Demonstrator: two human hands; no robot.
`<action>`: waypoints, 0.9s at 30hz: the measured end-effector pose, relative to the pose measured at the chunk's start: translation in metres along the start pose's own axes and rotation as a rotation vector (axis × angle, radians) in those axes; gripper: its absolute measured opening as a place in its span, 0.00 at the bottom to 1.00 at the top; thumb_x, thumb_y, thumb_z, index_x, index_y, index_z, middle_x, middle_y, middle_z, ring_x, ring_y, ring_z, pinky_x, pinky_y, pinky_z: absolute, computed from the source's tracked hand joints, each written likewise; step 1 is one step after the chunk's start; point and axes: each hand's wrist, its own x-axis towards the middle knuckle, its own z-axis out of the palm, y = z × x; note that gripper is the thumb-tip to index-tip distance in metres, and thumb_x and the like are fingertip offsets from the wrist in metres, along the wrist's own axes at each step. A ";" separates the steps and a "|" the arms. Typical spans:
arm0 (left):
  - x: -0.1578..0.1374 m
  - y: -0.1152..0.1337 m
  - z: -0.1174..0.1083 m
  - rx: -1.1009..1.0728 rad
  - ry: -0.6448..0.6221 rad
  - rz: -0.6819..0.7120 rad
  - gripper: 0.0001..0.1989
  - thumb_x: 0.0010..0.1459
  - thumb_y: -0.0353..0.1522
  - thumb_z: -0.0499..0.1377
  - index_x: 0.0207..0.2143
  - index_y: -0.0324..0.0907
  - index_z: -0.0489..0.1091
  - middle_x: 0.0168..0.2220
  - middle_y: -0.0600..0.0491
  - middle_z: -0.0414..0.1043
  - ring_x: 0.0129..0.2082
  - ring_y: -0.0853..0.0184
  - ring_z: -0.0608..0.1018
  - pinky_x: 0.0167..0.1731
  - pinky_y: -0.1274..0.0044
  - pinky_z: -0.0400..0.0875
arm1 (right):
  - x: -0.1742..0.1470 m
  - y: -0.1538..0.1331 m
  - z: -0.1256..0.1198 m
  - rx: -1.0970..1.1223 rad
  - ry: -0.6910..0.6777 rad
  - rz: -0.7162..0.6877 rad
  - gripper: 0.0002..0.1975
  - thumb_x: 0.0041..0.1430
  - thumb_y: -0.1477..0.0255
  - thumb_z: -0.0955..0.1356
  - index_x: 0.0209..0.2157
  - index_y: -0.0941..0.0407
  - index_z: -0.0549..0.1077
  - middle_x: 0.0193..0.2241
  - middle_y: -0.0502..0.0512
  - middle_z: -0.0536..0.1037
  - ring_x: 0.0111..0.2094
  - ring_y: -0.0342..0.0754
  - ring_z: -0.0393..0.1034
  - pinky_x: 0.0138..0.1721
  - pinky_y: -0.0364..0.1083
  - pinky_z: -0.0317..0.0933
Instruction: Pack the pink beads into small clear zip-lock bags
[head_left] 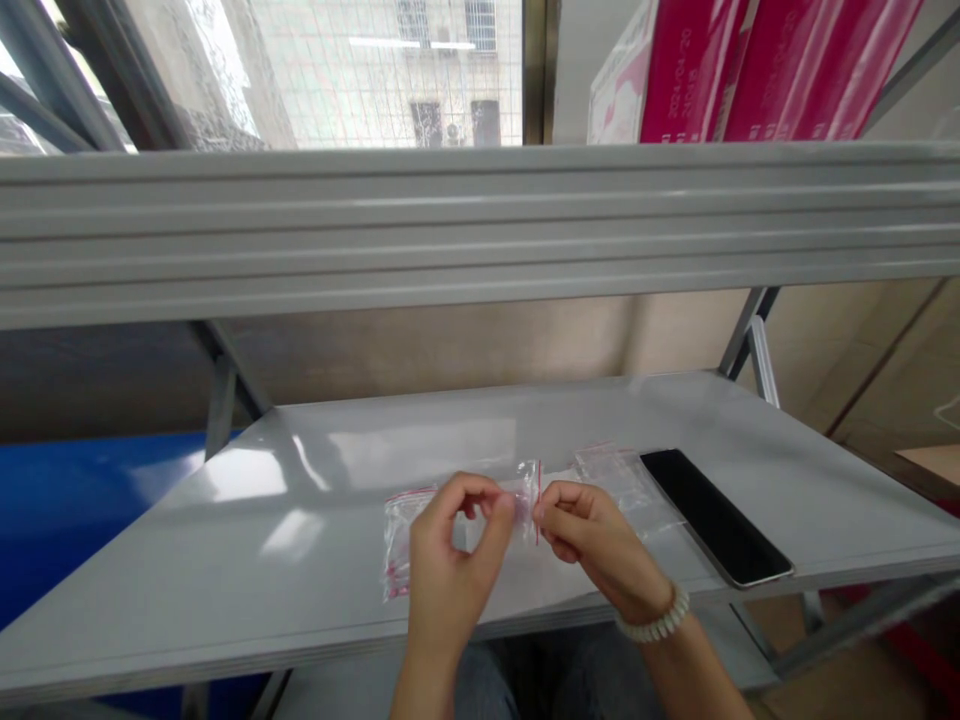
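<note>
A small clear zip bag (pixel 529 492) with a red seal line is held up between my two hands, above the front part of the table. My left hand (pixel 459 545) pinches its left side between thumb and fingers. At the red-lined edge, my right hand (pixel 589 530) grips with thumb and forefinger; a pale beaded bracelet circles that wrist. Several clear bags with red seals (pixel 399 540) lie left of my left hand, partly hidden by it. More clear bags (pixel 619 480) lie flat behind my right hand.
A black phone or tablet (pixel 716 515) lies at the right of the grey table (pixel 225 560). A grey shelf beam (pixel 480 225) crosses above, with pink boxes (pixel 690 70) on it. Angled metal supports (pixel 761 350) stand at both ends. Blue material (pixel 60 510) is at the left.
</note>
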 end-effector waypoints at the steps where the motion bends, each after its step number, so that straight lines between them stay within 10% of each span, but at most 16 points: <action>1: -0.001 0.003 0.002 -0.019 -0.095 -0.001 0.08 0.55 0.35 0.60 0.23 0.44 0.69 0.21 0.57 0.68 0.25 0.67 0.70 0.28 0.78 0.65 | -0.001 0.001 0.003 -0.007 -0.016 -0.001 0.12 0.47 0.65 0.74 0.21 0.57 0.72 0.17 0.44 0.66 0.17 0.37 0.50 0.19 0.40 0.43; 9: -0.004 0.001 0.008 -0.083 -0.320 -0.126 0.17 0.59 0.39 0.57 0.21 0.44 0.59 0.19 0.59 0.58 0.22 0.70 0.65 0.23 0.80 0.60 | -0.005 -0.001 0.014 -0.085 -0.063 -0.013 0.16 0.47 0.63 0.75 0.20 0.57 0.69 0.17 0.44 0.66 0.19 0.37 0.51 0.19 0.40 0.43; 19: -0.003 0.007 -0.002 -0.049 -0.456 -0.148 0.16 0.65 0.37 0.50 0.25 0.43 0.64 0.23 0.55 0.69 0.25 0.68 0.71 0.28 0.78 0.63 | -0.004 -0.001 0.009 0.013 -0.172 -0.014 0.17 0.51 0.60 0.74 0.24 0.56 0.68 0.19 0.47 0.69 0.19 0.39 0.57 0.19 0.39 0.48; 27: -0.007 0.013 -0.013 0.269 -0.487 -0.043 0.10 0.58 0.32 0.50 0.23 0.43 0.59 0.22 0.58 0.64 0.24 0.68 0.68 0.26 0.78 0.58 | -0.010 -0.005 0.013 -0.579 -0.092 -0.368 0.07 0.53 0.74 0.66 0.22 0.55 0.65 0.20 0.46 0.66 0.22 0.40 0.59 0.22 0.39 0.53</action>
